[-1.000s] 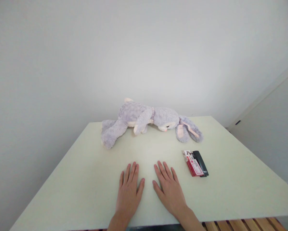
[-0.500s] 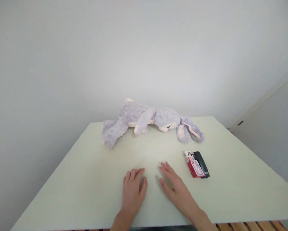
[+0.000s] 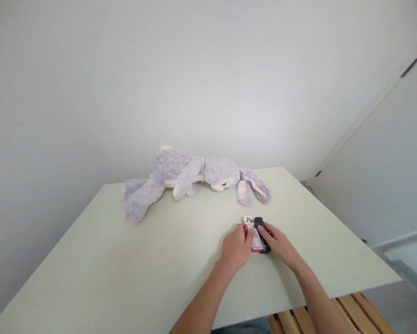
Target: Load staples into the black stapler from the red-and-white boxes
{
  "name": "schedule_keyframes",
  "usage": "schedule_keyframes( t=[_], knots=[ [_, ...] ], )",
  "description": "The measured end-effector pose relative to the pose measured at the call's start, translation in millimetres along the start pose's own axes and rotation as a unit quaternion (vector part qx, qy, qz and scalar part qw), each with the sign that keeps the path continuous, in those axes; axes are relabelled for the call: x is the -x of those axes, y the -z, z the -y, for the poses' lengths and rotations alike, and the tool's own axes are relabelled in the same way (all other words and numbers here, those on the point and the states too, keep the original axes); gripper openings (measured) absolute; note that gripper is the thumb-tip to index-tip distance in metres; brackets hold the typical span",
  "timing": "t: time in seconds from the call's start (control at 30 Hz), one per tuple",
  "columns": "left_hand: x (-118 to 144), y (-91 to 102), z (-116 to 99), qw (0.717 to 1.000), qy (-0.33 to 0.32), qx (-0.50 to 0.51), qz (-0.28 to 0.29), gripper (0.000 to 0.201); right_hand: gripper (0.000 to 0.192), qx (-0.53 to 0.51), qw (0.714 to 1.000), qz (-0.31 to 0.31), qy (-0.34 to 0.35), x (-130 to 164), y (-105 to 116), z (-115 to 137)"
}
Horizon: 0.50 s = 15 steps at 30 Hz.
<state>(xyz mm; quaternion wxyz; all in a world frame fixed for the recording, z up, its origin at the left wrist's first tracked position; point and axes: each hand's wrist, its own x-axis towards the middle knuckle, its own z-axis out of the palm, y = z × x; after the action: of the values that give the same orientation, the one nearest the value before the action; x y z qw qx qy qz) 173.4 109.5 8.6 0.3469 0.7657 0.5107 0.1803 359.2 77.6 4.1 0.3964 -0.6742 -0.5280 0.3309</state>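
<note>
Head view shows a flat red-and-white printed card pack (image 3: 253,232) with a slim glossy black oblong case (image 3: 263,233) lying touching along its right side, right of centre on the smooth pale green matte worktop (image 3: 125,278). Their long axes run near to far, leaning slightly left at the far end. The left hand (image 3: 236,247) curls fingers onto the pack; the right hand (image 3: 280,242) has fingers on the case; whether either grips is unclear. A fuzzy grey plush rabbit (image 3: 191,178) lies far, ears pointing right.
</note>
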Motion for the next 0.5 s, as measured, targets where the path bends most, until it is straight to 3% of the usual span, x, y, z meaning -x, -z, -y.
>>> schedule_keyframes(
  t=[0.1,0.2,0.37,0.43,0.5],
  knots=[
    [21,16.0,20,0.999,0.043,-0.014,-0.013,0.059,0.054,-0.035,0.996,0.069,0.038,17,-36,17],
    [59,47.5,53,0.995,0.090,-0.032,-0.036,0.056,0.049,-0.061,0.988,0.123,0.070,36,-84,37],
    [130,100.7,98,0.980,0.161,-0.067,-0.091,0.048,0.042,-0.061,0.983,0.120,0.127,71,-173,69],
    [149,108.1,105,0.972,0.167,-0.084,-0.139,0.042,0.042,-0.051,0.983,0.118,0.132,82,-194,75],
    [161,105.5,108,0.961,0.163,-0.110,-0.192,0.041,0.043,-0.035,0.984,0.114,0.130,87,-201,76]
  ],
)
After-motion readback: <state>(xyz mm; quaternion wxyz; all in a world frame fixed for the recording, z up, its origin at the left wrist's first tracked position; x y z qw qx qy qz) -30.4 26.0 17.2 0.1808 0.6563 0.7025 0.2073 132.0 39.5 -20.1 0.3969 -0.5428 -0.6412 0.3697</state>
